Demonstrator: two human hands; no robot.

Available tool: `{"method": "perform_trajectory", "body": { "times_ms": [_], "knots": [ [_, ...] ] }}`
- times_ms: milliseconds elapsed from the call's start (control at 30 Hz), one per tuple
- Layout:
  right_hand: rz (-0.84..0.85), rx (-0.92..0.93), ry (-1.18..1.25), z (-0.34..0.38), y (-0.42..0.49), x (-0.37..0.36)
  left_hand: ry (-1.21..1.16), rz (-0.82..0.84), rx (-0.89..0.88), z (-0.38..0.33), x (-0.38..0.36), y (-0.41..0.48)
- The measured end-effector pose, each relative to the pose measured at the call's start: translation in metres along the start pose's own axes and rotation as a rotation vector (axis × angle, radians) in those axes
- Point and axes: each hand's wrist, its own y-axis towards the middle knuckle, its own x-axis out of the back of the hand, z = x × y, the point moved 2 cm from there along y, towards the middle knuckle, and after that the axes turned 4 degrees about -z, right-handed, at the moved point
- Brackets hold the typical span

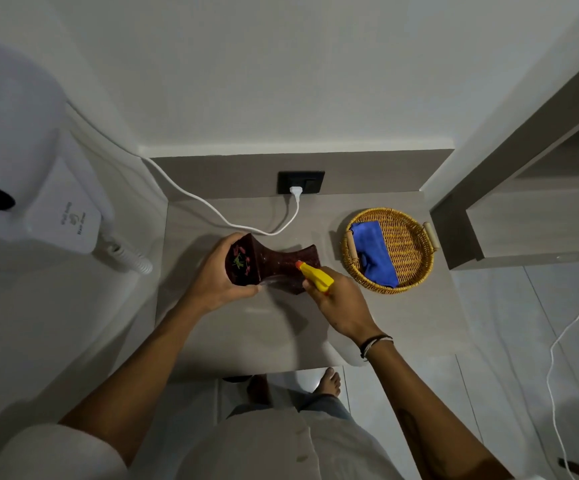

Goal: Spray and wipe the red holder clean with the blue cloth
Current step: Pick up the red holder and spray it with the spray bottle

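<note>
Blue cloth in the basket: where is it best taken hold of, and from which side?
Pinch the blue cloth at its raised middle fold, coming from above. It lies loose along the left part of the wicker basket, whose rim and handles block a sideways approach.

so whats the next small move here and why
Probably squeeze the trigger: the right hand already aims the yellow spray head at the red holder, steadied by the left hand; the blue cloth lies in the basket.

The holder is showing dark red, with small pink and green flowers on its end. The sprayer is glowing yellow with an orange tip, while a blue cloth is lying against the golden woven basket.
</note>
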Motion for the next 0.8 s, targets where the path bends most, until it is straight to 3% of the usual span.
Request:
{"method": "perform_trajectory", "body": {
  "times_ms": [333, 533, 800],
  "knots": [
    [-0.05, -0.097, -0.017, -0.018, -0.012, 0.016, 0.023, 0.01, 0.071, -0.002, 0.002, 0.005],
    [0.003, 0.057, 0.068, -0.004, -0.021, 0.014, -0.073, -0.15, 0.359, -0.014, 0.001, 0.016],
    [0.043, 0.133, 0.039, 0.02, -0.014, 0.006, -0.16, -0.144, 0.562, -0.02, 0.004, 0.012]
  ]
}}
